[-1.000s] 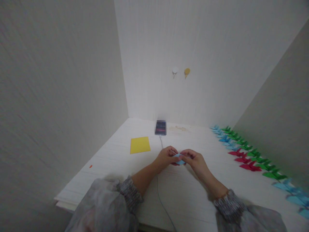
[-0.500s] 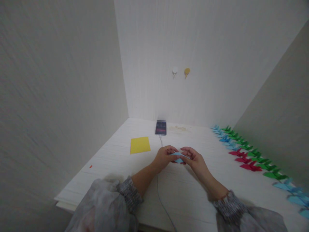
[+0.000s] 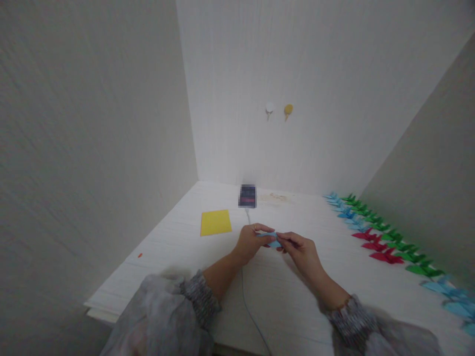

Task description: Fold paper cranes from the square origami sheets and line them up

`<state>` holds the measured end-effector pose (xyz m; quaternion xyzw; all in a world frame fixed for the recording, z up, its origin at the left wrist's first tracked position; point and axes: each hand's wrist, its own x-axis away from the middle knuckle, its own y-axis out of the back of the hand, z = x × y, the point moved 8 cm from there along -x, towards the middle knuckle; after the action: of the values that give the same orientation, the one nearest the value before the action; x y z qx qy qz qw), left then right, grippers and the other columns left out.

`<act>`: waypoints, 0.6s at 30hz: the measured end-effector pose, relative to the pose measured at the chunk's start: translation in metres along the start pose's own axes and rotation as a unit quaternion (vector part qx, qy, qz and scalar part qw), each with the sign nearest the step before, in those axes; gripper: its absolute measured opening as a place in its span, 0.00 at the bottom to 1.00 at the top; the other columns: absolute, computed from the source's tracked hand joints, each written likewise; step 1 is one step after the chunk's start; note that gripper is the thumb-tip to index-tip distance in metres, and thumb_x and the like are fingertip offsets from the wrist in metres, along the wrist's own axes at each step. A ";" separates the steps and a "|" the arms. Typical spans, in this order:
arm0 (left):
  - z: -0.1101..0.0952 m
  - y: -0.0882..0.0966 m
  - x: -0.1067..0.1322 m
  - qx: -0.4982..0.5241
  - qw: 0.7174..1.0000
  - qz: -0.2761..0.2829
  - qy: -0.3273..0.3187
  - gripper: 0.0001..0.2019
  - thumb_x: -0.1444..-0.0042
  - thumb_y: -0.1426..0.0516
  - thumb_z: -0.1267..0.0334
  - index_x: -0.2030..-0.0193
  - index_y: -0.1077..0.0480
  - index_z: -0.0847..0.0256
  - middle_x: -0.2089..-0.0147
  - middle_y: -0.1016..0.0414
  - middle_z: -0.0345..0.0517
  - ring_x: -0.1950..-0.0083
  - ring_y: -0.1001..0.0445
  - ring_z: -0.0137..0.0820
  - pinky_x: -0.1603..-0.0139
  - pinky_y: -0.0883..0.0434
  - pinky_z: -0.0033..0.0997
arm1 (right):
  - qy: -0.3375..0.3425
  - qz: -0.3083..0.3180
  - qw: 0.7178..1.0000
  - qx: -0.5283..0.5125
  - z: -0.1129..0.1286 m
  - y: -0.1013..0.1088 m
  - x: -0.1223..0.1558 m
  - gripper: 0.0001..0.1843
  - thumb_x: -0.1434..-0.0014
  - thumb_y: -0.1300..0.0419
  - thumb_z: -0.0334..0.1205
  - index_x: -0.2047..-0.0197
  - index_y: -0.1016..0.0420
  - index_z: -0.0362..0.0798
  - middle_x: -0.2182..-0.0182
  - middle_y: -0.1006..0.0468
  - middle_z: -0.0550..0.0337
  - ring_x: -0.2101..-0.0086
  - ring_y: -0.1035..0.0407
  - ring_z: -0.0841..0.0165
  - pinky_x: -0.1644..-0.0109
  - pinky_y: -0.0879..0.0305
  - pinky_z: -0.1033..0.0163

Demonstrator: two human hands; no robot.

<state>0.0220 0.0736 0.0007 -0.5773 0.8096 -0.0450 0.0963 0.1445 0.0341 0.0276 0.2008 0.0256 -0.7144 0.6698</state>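
Observation:
A small piece of folded light-blue origami paper [image 3: 275, 243] is held just above the table, between both hands. My left hand [image 3: 251, 244] is closed on its left part, thumb on top and fingers behind, with a ring on one finger. My right hand [image 3: 301, 249] pinches the paper's right end between thumb and fingertips. Much of the paper is hidden by the fingers, so its exact folds do not show. To the left of my left hand lies a flat yellow square sheet [image 3: 215, 223].
Rows of folded paper cranes stand along the right side: green [image 3: 403, 243], red [image 3: 386, 255] and blue [image 3: 441, 287]. A blurred dark phone-like device [image 3: 248, 196] with a cable [image 3: 248, 311] sits near the back wall. Two hooks [image 3: 288, 110] are on that wall. An orange scrap [image 3: 140, 255] lies left.
The fingers of my right hand have drawn together into a tighter pinch at the paper's right end. Less of the blue paper shows on that side. My left hand stays nearly in place.

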 end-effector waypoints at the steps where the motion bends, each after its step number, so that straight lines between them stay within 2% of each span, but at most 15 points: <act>1: 0.001 0.000 0.000 0.005 1.000 -0.001 0.006 0.16 0.67 0.38 0.61 0.69 0.30 0.67 0.75 0.27 0.44 0.75 0.30 0.27 0.72 0.31 0.28 | 0.007 0.001 1.000 0.007 0.002 0.000 0.000 0.10 0.54 0.42 0.44 0.69 0.26 0.48 0.76 0.25 0.59 0.78 0.31 0.68 0.74 0.35 0.63; 5: -0.002 0.000 0.001 0.005 1.000 -0.004 0.008 0.15 0.68 0.38 0.61 0.70 0.30 0.67 0.76 0.28 0.43 0.76 0.31 0.26 0.72 0.31 0.28 | -0.015 0.009 1.000 -0.009 0.002 0.000 0.000 0.11 0.54 0.42 0.44 0.69 0.26 0.48 0.75 0.25 0.59 0.78 0.31 0.68 0.74 0.36 0.63; 10: -0.008 -0.001 0.002 -0.006 1.000 0.004 -0.004 0.13 0.66 0.38 0.61 0.73 0.31 0.66 0.78 0.29 0.41 0.78 0.32 0.25 0.74 0.33 0.26 | -0.055 0.017 0.996 -0.066 -0.005 -0.003 -0.002 0.11 0.57 0.40 0.44 0.71 0.27 0.46 0.82 0.26 0.61 0.81 0.33 0.70 0.76 0.38 0.66; 15: -0.002 -0.004 0.001 -0.003 1.000 0.023 0.020 0.12 0.67 0.38 0.63 0.73 0.31 0.66 0.78 0.30 0.41 0.77 0.32 0.24 0.74 0.35 0.25 | -0.074 0.048 0.989 -0.122 -0.010 -0.011 -0.002 0.11 0.58 0.39 0.42 0.70 0.29 0.46 0.81 0.27 0.62 0.81 0.34 0.72 0.78 0.38 0.67; 18: 0.002 -0.007 0.000 0.011 0.999 0.043 0.028 0.13 0.68 0.38 0.64 0.73 0.32 0.66 0.76 0.29 0.42 0.76 0.32 0.24 0.73 0.35 0.24 | -0.085 0.046 0.987 -0.131 -0.012 -0.011 -0.003 0.10 0.58 0.39 0.41 0.71 0.30 0.45 0.81 0.27 0.62 0.81 0.34 0.72 0.77 0.36 0.66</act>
<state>0.0291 0.0712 -0.0002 -0.5394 0.8355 -0.0660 0.0816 0.1371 0.0416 0.0147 0.0511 0.0526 -0.6880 0.7220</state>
